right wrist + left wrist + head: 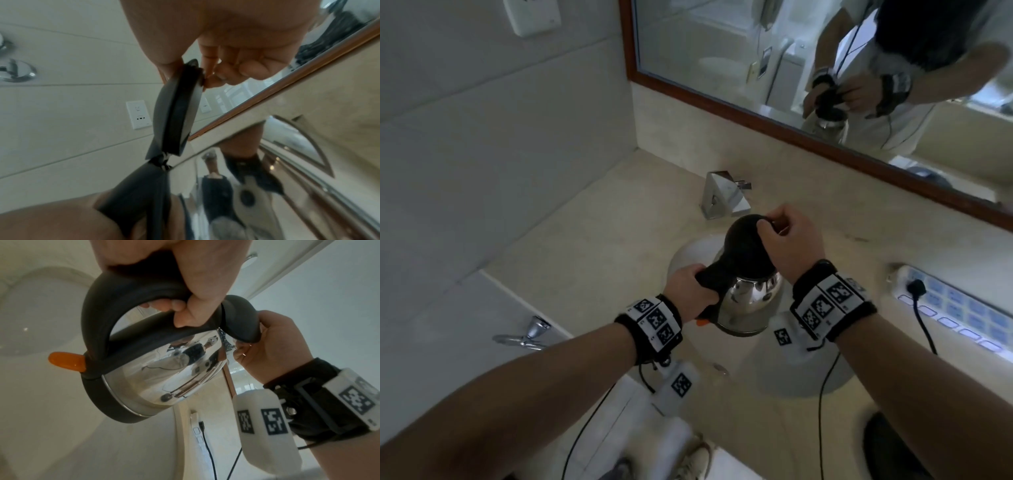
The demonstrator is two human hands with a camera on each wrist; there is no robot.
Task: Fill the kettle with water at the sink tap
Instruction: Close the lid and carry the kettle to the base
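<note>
The right hand [787,240] has its thumb and fingertips [213,82] pinched on the far edge of the black lid [746,240], which stands swung up on its hinge, almost on edge in the right wrist view. The left hand [690,291] is wrapped tight round the black handle [144,293], fingers curled right under it so the tips show beneath the grip. Between the two hands hangs the kettle [750,305], shiny steel with a black base ring and an orange switch [66,361] poking out below the handle; it is held in the air over the near part of the white basin [685,253], tilted a little. The chrome tap [719,198] sits on the counter at about eleven o'clock from the kettle, near it but apart, and whether water is running I cannot tell from here. At three o'clock a white power strip [955,308] lies on the counter with a black plug [916,287] in it. The mirror [791,51] with its brown frame runs along the back wall at one o'clock, and a wall socket [532,15] sits high at ten o'clock.
</note>
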